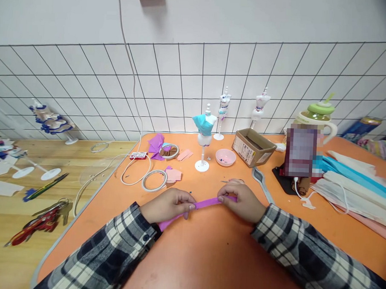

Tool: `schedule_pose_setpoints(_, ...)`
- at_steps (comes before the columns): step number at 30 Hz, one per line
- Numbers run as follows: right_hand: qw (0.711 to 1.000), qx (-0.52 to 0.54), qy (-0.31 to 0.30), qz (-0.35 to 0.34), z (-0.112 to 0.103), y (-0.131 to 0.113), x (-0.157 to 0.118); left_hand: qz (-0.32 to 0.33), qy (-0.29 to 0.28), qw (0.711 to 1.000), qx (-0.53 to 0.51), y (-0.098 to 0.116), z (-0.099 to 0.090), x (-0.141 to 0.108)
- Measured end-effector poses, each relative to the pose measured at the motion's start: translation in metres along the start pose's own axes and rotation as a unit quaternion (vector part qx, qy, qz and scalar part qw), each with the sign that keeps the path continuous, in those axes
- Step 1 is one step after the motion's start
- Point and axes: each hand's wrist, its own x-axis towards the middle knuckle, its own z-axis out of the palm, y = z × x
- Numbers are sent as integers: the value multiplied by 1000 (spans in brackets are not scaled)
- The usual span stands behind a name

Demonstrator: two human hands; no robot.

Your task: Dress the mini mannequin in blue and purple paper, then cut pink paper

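A narrow purple strip [208,203], paper or cloth, stretches between my two hands just over the orange table. My left hand [171,204] pinches it with thumb and fingers, and its loose end runs down beneath that wrist. Closed on the other end is my right hand [240,201], with a short tip poking out past the fingers. A thin pointed metal tool, partly hidden, shows by the right knuckles. Beyond the hands stands a small white dress form [204,139] with turquoise material wrapped about its chest.
Tape rolls [154,180] and purple and pink scraps lie left of centre. Behind are a pink bowl [225,158], a cardboard box [253,147] and more dress forms. A propped phone [300,151], cup and crepe-like strips occupy the right; keys [45,223] lie left.
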Motion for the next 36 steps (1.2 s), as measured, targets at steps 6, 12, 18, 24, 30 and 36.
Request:
schedule_pose_setpoints(6,999,1,23,38,-22,15,2,-10,12,1000,14,0,-10,-3)
schedule_pose_setpoints(12,999,-3,6,46,-26,24,3,33,32,998,53,-1,-13,-1)
schedule_pose_setpoints(18,991,-108,77,-33,-3,1,1,-1,-13,999,30,4,-1,0)
schedule_pose_setpoints(24,995,37,-83,-51,33,-32,17,10,-10,999,52,8,3,0)
schedule_pose_setpoints(30,992,107,-54,40,30,-18,21,-8,14,997,81,3,-9,-2)
schedule_pose_setpoints(36,994,92,-22,48,21,-19,20,18,42,998,51,7,-7,-3)
